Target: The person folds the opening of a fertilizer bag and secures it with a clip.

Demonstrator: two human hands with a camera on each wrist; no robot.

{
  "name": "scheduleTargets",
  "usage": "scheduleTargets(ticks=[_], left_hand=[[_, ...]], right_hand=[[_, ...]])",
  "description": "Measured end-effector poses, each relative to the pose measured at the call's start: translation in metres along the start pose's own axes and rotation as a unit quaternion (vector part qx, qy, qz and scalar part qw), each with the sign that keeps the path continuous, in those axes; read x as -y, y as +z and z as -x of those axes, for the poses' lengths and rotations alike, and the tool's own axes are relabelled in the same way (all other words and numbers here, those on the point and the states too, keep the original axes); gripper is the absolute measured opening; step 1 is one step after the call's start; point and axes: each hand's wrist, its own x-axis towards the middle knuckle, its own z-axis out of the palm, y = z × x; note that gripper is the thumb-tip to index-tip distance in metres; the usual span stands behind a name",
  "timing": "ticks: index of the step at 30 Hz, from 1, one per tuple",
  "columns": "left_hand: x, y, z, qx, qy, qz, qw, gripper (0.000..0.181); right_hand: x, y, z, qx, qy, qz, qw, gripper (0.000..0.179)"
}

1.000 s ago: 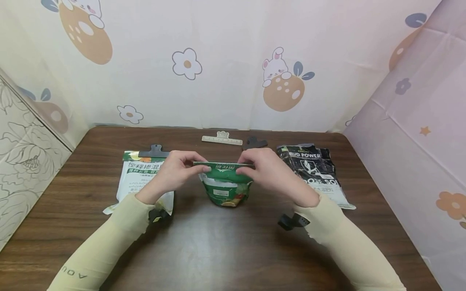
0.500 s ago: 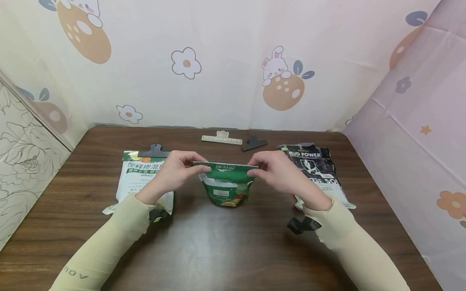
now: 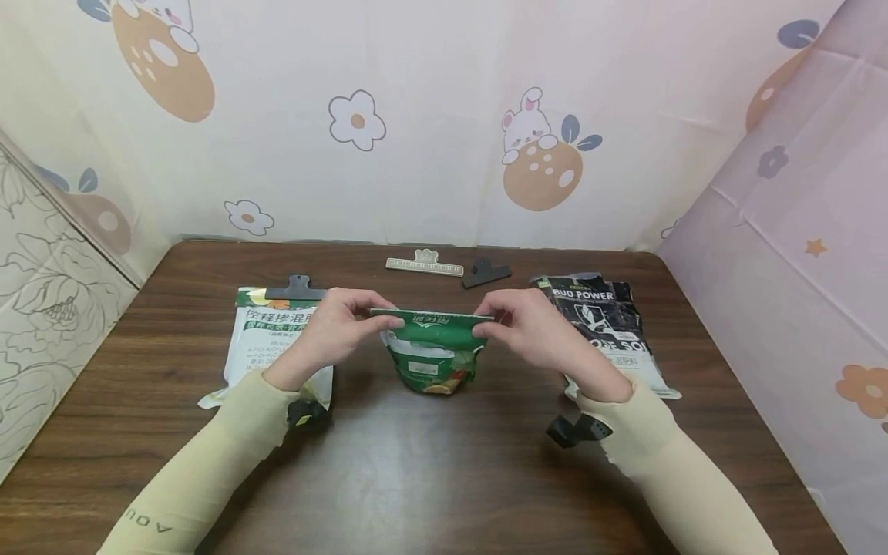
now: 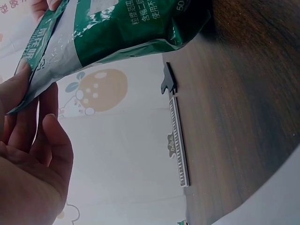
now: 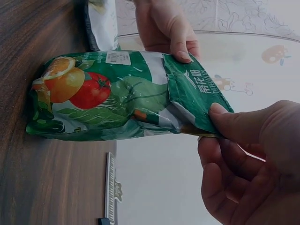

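Middle: shiny green plastic bag with a fruit-and-veg print (image 3: pixel 432 339), sitting upright on the dark brown wooden table (image 3: pixel 416 486), top folded over
Bare left hand (image 3: pixel 336 327): pinches one end of that fold, thumb on the near side
Bare right hand (image 3: pixel 530 331): same deal, other end
Behind the bag: pale ruler-marked clip (image 3: pixel 425 267), plus a smaller loose black clip (image 3: pixel 487 274) just beside it
Flanking: clipped white-and-green bag (image 3: pixel 260 343) left, crinkly black-and-white bag (image 3: pixel 593 308) right
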Motion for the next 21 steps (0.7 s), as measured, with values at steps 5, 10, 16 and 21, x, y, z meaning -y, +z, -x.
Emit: scheduleTargets(ticks=[5, 10, 16, 21], left_hand=[[-0.001, 0.000, 0.001, 0.000, -0.003, -0.009, 1.0000, 0.013], [-0.001, -0.003, 0.001, 0.007, -0.015, -0.016, 0.9997, 0.012], [-0.007, -0.006, 0.000, 0.024, -0.017, -0.038, 0.9988, 0.009], [-0.011, -0.008, 0.000, 0.028, -0.022, -0.050, 0.9981, 0.007]], right_hand=[[-0.005, -0.004, -0.002, 0.026, -0.016, -0.013, 0.9995, 0.006], [-0.011, -0.010, -0.006, 0.057, -0.014, -0.041, 0.9975, 0.007], [-0.018, -0.016, -0.012, 0.058, 0.015, -0.078, 0.9951, 0.015], [-0.025, -0.014, -0.027, 0.047, 0.026, -0.066, 0.9964, 0.017]])
